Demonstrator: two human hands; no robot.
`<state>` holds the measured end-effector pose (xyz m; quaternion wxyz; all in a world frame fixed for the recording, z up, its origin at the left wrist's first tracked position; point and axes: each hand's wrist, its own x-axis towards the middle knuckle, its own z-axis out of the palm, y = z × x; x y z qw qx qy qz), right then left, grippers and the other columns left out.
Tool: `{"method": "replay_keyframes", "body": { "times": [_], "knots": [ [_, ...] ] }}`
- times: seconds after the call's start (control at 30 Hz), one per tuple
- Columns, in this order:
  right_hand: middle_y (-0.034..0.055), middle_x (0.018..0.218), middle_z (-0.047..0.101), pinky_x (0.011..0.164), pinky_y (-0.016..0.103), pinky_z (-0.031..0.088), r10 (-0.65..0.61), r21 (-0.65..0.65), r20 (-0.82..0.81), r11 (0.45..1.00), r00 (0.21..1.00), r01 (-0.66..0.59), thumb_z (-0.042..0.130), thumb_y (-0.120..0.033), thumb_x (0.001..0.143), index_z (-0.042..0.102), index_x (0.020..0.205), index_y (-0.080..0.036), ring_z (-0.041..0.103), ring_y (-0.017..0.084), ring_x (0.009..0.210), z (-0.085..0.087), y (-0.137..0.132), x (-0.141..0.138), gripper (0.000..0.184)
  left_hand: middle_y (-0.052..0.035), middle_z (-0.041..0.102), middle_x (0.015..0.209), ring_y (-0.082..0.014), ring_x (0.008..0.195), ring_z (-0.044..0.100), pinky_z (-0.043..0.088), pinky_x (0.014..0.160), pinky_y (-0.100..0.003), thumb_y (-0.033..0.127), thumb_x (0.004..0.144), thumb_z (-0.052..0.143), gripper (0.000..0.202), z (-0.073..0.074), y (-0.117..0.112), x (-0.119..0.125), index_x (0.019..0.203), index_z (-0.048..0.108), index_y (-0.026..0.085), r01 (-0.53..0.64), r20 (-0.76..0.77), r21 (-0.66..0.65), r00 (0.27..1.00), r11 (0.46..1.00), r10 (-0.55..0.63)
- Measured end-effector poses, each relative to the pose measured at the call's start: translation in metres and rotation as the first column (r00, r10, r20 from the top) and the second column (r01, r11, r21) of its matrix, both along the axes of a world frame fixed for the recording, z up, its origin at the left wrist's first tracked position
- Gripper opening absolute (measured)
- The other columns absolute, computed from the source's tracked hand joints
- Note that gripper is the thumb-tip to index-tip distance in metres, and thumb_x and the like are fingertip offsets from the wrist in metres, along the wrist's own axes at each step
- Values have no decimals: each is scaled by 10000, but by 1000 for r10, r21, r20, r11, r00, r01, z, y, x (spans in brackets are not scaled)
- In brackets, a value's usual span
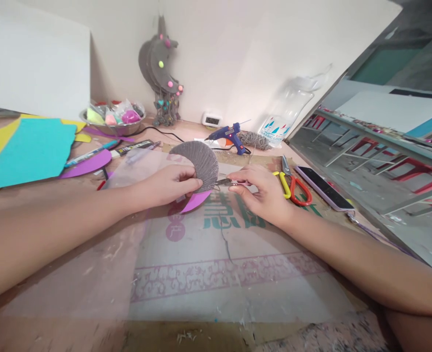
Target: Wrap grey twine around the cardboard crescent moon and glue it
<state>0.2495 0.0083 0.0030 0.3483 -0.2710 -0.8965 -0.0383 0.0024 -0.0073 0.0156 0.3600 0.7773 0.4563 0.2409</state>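
My left hand (171,185) is closed on a crescent shape wrapped in grey yarn (201,161), holding it upright over the table with a purple foam tip (195,201) showing below. My right hand (263,190) is pinched on a small metal tool (226,181), perhaps snips, whose tip meets the crescent's right edge. Both hands hover above a clear plastic sheet (216,274) laid over printed cardboard.
Yellow and red scissors (292,186) and a phone (324,188) lie right of my right hand. A blue glue gun (230,136), a grey yarn ball (254,141), a bowl of pompoms (113,120), coloured foam sheets (28,149) and a finished moon hanging (160,73) sit behind.
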Motion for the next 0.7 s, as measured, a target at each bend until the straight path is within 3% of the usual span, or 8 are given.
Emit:
{"method": "replay_keyframes", "body": {
  "times": [0.17, 0.7],
  "knots": [
    [46, 794, 652, 695, 316, 427, -7, 46, 78, 999, 997, 4, 563, -307, 879, 630, 989, -198, 584, 175, 734, 2, -2, -2, 168, 43, 479, 489, -105, 476, 494, 363, 498, -250, 325, 843, 473, 312, 1, -1, 0, 569, 391, 197, -4, -11, 12, 1000, 1000, 4],
    [39, 769, 641, 687, 306, 414, -44, 55, 77, 998, 996, 40, 584, -320, 870, 630, 949, -191, 577, 171, 727, 2, -1, -3, 158, 44, 475, 515, -100, 494, 480, 345, 497, -251, 351, 849, 469, 329, -1, 2, 0, 572, 387, 194, -3, -15, 21, 1000, 1000, 4]
  ]
}}
